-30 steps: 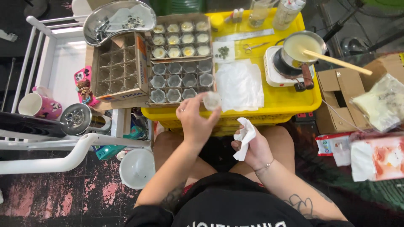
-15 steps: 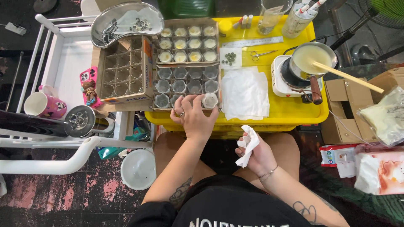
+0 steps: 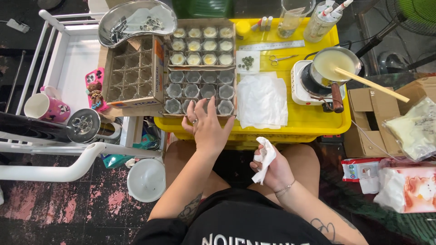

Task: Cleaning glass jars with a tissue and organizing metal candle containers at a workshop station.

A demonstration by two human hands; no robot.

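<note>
- Reaching forward with the left hand (image 3: 206, 124), palm down, fingers spread over the near row of the cardboard tray of small glass jars (image 3: 198, 90); fingertips lying on the jars at the tray's front edge, grip on any jar hidden by the hand, so impossible to tell whether anything is being held.
- Stretching the left forearm up from the lap toward the tray, wrist nearly straight.
- Clenching a crumpled white tissue (image 3: 265, 156) in the right hand (image 3: 272, 170), fist hovering above the lap, just below the front edge of the yellow worktop (image 3: 313, 122), forearm angling back toward the body.
- Sitting on the yellow worktop: the tray of empty jars at the near left, a second tray of wax-filled jars (image 3: 202, 45) just behind it.
- Lying just right of the empty jars: a flat white cloth (image 3: 262, 100).
- Standing further right: a small white hotplate (image 3: 305, 86) carrying a pot of pale liquid (image 3: 335, 63), with a wooden stick (image 3: 372, 85) leaning out over its rim.
- Lying behind the cloth: scissors (image 3: 281, 58) and a metal ruler (image 3: 271, 45).
- Resting left of the trays: an empty divided cardboard box (image 3: 131, 75), a metal dish (image 3: 136, 16) behind it.
</note>
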